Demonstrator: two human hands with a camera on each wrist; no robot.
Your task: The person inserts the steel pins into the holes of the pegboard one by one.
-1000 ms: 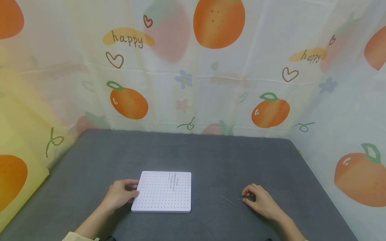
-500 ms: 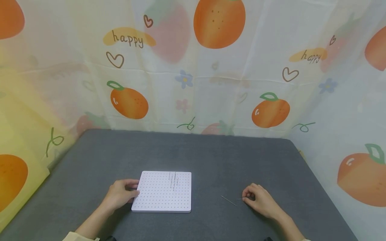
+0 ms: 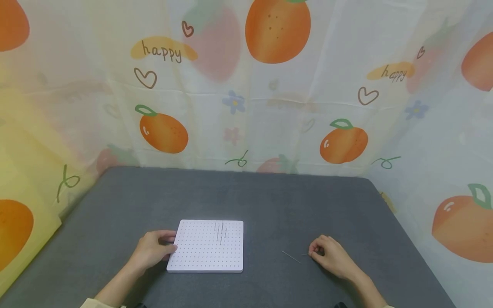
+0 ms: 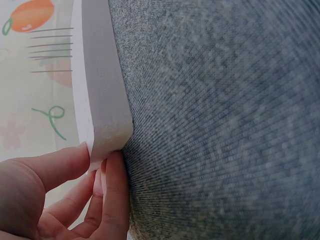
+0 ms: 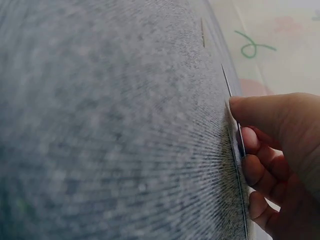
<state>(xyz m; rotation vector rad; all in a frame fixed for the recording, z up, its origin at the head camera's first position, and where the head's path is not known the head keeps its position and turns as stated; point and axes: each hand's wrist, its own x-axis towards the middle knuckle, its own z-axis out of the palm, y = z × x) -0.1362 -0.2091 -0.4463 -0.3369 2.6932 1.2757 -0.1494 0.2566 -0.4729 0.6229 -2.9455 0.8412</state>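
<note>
While left hand [image 3: 150,249] grips perforated board [image 3: 204,259], right hand [image 3: 332,256] pinches one needle [image 5: 226,77]; upright needles [image 4: 50,51] planted, loose needle [image 3: 291,256] apparently left to place.

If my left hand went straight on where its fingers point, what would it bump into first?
The board, right away! Your left hand is pinching its edge, so going straight on would probably just push the board along.

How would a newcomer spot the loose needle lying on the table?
On the dark grey table, look between the white perforated board and the person's right hand. The loose needle lies there slanted and untouched, unlike the needles standing in the board and the pinched needle in that hand.
</note>
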